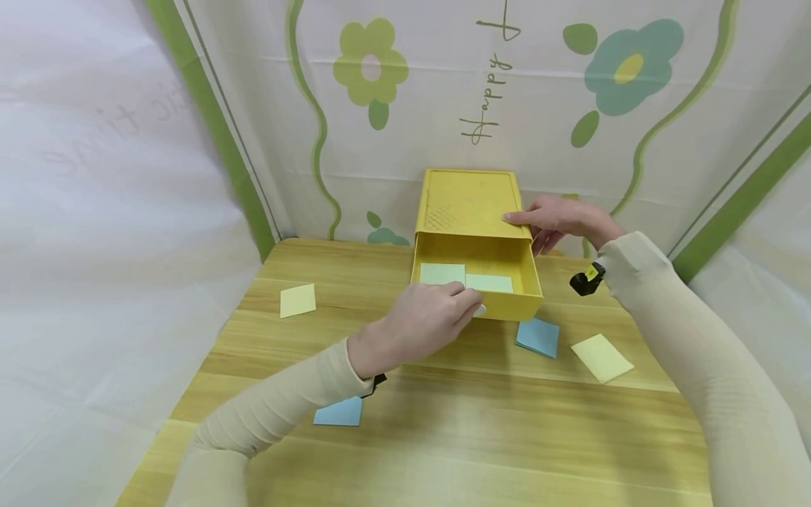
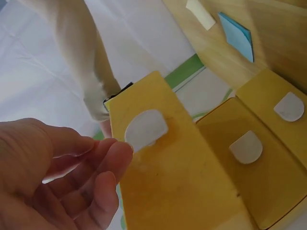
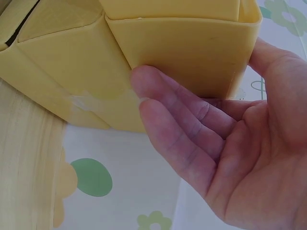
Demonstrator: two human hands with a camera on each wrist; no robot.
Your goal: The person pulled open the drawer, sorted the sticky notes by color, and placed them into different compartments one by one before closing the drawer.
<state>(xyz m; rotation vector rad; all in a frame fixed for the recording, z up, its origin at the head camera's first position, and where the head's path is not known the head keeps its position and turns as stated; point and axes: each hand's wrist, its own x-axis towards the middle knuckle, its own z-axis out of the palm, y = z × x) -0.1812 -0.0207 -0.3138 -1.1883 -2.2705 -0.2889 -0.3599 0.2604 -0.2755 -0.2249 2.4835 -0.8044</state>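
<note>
A yellow drawer box [image 1: 472, 201] stands at the back of the table, its top drawer [image 1: 513, 308] pulled partway out. Inside the drawer lie two pale green sticky-note pads [image 1: 442, 273], side by side. My left hand [image 1: 418, 324] is at the drawer front, thumb and fingertips pinching the edge of its white handle [image 2: 147, 128]. At the box's upper right edge, my right hand [image 1: 564, 217] has its thumb on the top. Its other fingers [image 3: 172, 139] lie loosely extended against the side wall, as the right wrist view shows.
Right of the box, a blue note pad [image 1: 538, 338] and a pale yellow pad [image 1: 602, 358] lie on the wooden table [image 1: 481, 422]. Another yellow note [image 1: 298, 301] is at the left, and a blue one [image 1: 339, 412] beside my left forearm. Behind the box hangs a printed curtain [image 1: 431, 91].
</note>
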